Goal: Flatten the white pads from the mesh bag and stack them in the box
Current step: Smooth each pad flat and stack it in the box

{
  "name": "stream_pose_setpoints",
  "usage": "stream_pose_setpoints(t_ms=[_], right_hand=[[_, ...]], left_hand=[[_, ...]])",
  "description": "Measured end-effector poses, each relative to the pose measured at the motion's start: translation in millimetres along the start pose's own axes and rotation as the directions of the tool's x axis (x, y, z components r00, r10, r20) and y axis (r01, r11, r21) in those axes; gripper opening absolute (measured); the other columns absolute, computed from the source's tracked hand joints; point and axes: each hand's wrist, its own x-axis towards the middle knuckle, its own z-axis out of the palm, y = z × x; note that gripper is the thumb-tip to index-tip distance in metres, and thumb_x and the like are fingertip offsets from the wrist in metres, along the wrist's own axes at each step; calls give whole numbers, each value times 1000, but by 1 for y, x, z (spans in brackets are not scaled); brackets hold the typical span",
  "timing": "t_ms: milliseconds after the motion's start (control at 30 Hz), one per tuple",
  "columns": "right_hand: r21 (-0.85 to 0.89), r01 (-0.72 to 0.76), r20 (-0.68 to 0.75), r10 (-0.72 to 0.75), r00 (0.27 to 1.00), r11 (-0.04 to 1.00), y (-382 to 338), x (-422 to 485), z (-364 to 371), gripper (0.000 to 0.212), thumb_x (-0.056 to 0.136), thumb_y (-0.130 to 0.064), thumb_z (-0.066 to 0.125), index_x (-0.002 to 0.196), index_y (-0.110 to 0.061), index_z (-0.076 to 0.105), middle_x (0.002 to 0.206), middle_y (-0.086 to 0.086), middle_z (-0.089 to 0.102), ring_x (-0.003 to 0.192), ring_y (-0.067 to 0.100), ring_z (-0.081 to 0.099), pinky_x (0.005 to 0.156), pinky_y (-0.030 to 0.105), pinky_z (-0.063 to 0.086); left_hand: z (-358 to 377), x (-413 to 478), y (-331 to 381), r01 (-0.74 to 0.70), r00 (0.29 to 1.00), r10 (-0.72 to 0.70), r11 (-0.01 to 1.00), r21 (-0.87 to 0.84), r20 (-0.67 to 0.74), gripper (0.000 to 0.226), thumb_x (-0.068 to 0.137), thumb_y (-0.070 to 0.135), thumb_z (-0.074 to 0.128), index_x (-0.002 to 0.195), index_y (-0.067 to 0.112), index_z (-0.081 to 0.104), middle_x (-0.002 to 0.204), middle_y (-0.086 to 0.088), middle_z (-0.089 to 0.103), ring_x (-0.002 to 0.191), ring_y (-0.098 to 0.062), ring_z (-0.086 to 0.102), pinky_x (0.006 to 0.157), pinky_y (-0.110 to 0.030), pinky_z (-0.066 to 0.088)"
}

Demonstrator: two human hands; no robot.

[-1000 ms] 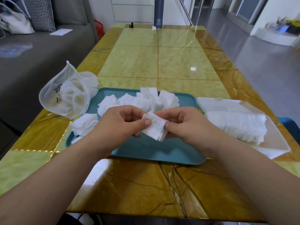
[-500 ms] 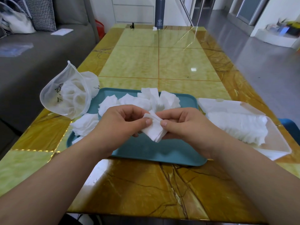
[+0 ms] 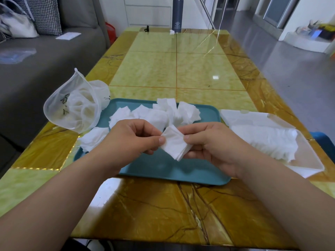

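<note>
Both hands hold one white pad [image 3: 175, 144] above the teal tray [image 3: 163, 167]. My left hand [image 3: 134, 140] pinches its left corner and my right hand [image 3: 208, 142] pinches its right edge; the pad is spread nearly flat. Several crumpled white pads [image 3: 163, 113] lie piled at the tray's far side, and one more pad [image 3: 94, 138] hangs over its left edge. The translucent mesh bag [image 3: 76, 105] lies open on the table left of the tray. The clear box [image 3: 308, 156] sits to the right, with a row of stacked pads [image 3: 268, 140] in it.
The tray rests on a glossy yellow-brown stone table [image 3: 177, 69]. A dark tall bottle [image 3: 177, 13] stands at the far end. A grey sofa [image 3: 36, 66] with a white handbag runs along the left. Open grey floor [image 3: 299, 73] lies to the right.
The pad between my fingers was bunched and folded; now it is pulled out flatter between both hands. The hands have stayed over the tray.
</note>
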Motion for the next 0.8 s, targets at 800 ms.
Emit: stream_pose_setpoints(t_ms=[800], right_hand=[[35, 113, 44, -115, 992, 993, 9, 0, 0, 33, 87, 8, 74, 118, -1, 74, 104, 17, 80, 96, 27, 77, 83, 37, 64]], left_hand=[[3, 6, -6, -8, 1000, 8, 1000, -22, -11, 10, 88, 15, 80, 96, 13, 76, 94, -13, 76, 78, -18, 68, 70, -29, 60]])
